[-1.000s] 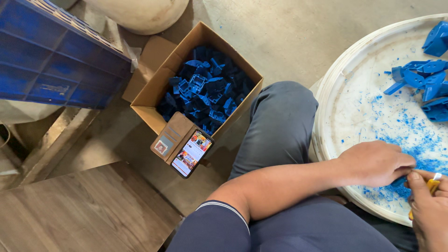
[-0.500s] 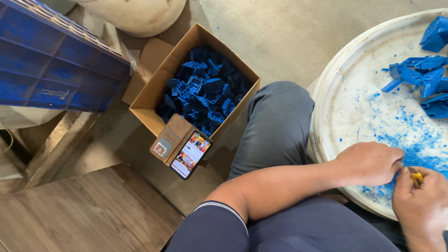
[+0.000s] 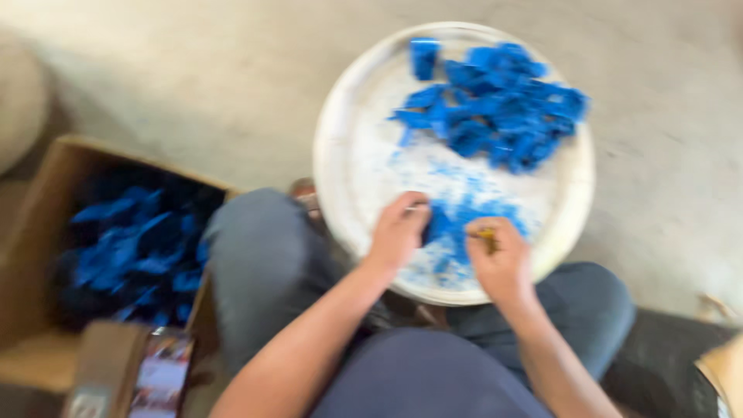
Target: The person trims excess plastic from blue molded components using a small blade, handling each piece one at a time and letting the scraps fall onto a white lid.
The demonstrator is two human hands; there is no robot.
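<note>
The view is blurred by motion. A round white tray (image 3: pixel 340 166) rests in front of my knees, with a heap of blue plastic pieces (image 3: pixel 495 101) at its far side and blue scraps near the front. My left hand (image 3: pixel 398 232) is closed on a small blue piece at the tray's near edge. My right hand (image 3: pixel 501 259) sits beside it, gripping a small yellow-handled tool (image 3: pixel 487 236) that points at the same piece.
A cardboard box (image 3: pixel 46 186) full of blue plastic pieces (image 3: pixel 131 248) stands at my left. A phone (image 3: pixel 159 379) leans on the box's near flap. Bare concrete floor surrounds the tray. A tan object shows at the lower right corner.
The camera has swung right, so the tray now sits mid-view and the box has slid to the left edge. Both hands stay together at the tray's near edge.
</note>
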